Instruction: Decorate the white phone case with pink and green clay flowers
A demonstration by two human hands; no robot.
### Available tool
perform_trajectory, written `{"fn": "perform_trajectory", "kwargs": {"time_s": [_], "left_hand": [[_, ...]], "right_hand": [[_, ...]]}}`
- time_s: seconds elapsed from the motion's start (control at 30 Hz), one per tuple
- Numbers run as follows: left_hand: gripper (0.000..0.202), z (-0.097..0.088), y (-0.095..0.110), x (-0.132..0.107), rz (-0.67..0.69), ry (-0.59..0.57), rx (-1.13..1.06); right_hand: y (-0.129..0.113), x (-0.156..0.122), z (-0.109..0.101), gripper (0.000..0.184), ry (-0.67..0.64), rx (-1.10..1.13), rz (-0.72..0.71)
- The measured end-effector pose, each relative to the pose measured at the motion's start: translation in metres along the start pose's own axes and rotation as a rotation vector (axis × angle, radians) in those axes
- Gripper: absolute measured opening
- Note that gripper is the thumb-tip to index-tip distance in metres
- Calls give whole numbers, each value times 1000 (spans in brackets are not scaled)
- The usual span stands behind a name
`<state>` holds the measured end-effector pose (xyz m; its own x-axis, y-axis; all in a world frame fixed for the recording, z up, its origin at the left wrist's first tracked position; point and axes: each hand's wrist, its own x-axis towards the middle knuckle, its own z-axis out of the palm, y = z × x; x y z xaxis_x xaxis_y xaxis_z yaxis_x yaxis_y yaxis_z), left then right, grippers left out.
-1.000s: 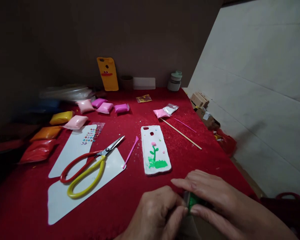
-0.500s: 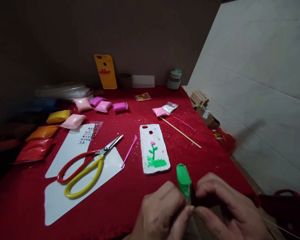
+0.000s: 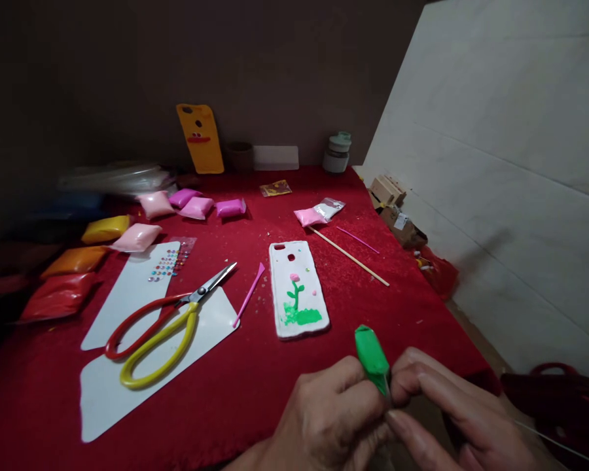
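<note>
Green clay packet (image 3: 372,356) sits pinched between left hand (image 3: 331,418) and right hand (image 3: 451,412) at the table's near edge, short of the decorated phone case (image 3: 298,288); opening it needs a firm, careful tear.

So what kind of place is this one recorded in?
Probably a home craft table: coloured clay packets, scissors and a clay-decorated phone case lie on a red cloth, and both hands pinch a green packet.

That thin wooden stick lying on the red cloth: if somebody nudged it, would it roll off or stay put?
The wooden stick looks thin and straight, so it is probably stiff and very light. It lies flat on the red cloth, whose fuzzy nap would likely stop it rolling far. Being so slender, it might snap if bent hard.
</note>
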<state>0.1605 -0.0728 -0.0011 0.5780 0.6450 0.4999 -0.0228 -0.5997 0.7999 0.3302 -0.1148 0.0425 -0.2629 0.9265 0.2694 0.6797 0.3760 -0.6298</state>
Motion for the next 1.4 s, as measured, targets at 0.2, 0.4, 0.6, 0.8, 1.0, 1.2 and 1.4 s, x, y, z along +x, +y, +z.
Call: {"fn": "perform_trajectory", "kwargs": {"time_s": [0.2, 0.4, 0.6, 0.8, 1.0, 1.2, 1.4], "left_hand": [[26, -5, 0, 4, -12, -8, -45], [31, -2, -1, 3, -45, -44, -31], [27, -7, 4, 3, -176, -62, -164], [22, -12, 10, 3, -409, -50, -278], [27, -13, 13, 5, -407, -47, -166], [25, -12, 17, 9, -360, -54, -140], [26, -15, 18, 8, -399, -97, -141]], "right_hand": [[0, 1, -2, 12, -27, 57, 20], [-1, 1, 0, 11, 28, 39, 34], [-1, 2, 3, 11, -9, 95, 125], [-5, 9, 3, 16, -10, 146, 219], [-6, 9, 5, 15, 35, 153, 136], [-5, 9, 6, 19, 33, 128, 48], [-4, 9, 9, 23, 56, 104, 16]]}}
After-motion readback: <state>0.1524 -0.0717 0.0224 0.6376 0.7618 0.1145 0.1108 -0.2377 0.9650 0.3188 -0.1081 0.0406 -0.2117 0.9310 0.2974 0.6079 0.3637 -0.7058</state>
